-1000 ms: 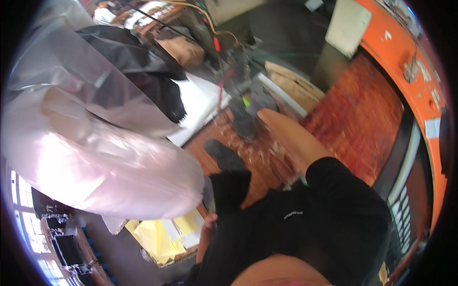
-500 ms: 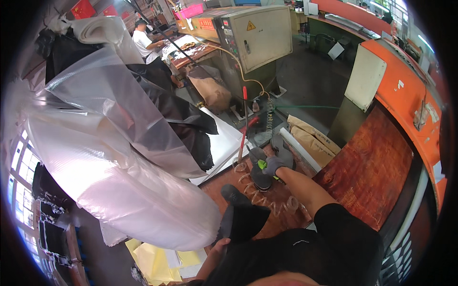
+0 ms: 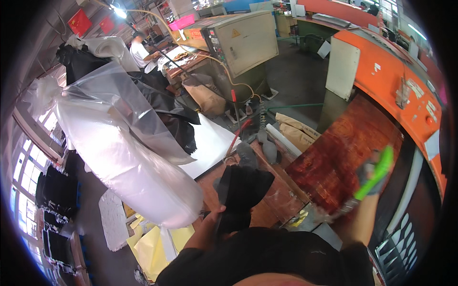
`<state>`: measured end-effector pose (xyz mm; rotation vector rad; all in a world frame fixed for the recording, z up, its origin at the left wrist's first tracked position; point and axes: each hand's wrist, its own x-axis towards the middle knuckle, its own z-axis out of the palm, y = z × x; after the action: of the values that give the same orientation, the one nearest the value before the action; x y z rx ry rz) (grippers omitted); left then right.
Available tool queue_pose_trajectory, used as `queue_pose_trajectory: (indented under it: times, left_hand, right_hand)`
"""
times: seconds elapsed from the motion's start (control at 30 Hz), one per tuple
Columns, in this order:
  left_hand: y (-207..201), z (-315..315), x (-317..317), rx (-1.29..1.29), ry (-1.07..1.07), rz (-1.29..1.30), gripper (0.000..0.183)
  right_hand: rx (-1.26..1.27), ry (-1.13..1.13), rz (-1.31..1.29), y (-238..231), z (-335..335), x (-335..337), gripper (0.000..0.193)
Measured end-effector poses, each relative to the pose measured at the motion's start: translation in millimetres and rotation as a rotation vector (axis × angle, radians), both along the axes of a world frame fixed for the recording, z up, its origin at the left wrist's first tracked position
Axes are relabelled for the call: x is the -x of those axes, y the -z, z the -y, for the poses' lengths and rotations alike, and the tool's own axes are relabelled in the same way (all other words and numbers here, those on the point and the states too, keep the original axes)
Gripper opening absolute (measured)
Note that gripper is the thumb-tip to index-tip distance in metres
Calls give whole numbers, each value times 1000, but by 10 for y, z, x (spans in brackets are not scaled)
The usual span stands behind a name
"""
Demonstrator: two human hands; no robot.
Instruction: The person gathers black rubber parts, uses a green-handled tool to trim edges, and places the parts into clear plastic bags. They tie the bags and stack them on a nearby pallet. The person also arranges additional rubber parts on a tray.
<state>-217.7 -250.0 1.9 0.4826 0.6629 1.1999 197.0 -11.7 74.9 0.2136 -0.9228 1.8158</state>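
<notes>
- Floppy, matte black piece [image 3: 245, 186] above the near part of the brown wooden tabletop [image 3: 272, 207]; no lettering that I can make out on it.
- The left hand [image 3: 210, 221] grips its near left edge, fingers curled in, the rest hidden.
- Just beyond it, a grey, sole-shaped piece [image 3: 245, 153]; whether the two are joined, I can't tell. Another grey sole shape [image 3: 269, 148] lies farther right.
- Over to the right, the grey-gloved right hand [image 3: 368, 175] looks closed round a bright green tool [image 3: 381, 167]; both are smeared, so how tightly is unclear.
- Under that hand, a glossy, mottled red-brown board [image 3: 334, 143], backed by an orange machine [image 3: 377, 64] with scuffed white stickers.
- Past the tabletop, brown paper sacks [image 3: 298, 131] with dark print too small to read.
- Left, a bulging, shiny clear-plastic bundle [image 3: 129, 162] blocks much of that side, beside smooth white sheets [image 3: 210, 143].
- Far off, a cream cabinet [image 3: 248, 40] bearing a yellow warning triangle [image 3: 235, 33].
</notes>
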Motion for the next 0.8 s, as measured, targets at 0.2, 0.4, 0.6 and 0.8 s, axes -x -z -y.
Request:
queue_pose_trajectory:
  times: [0.2,0.4,0.6,0.8]
  left_hand:
    - [-399,-696,-863,-216,385,19,83]
    - [-691,-1050,-1887,-201,686,122,70]
    - [-568,-1357,-2454,-169,663,15,74]
    - [-177,-2313,-3017,-132,921,211,80]
  right_hand:
    - [45,-94,-355,684,1014,-879,55]
    - [511,31,-141,1377,1910,-601,70]
    - [563,692,74,942,2449,-834,56]
    - [516,986,340,591,2207,-1364,38]
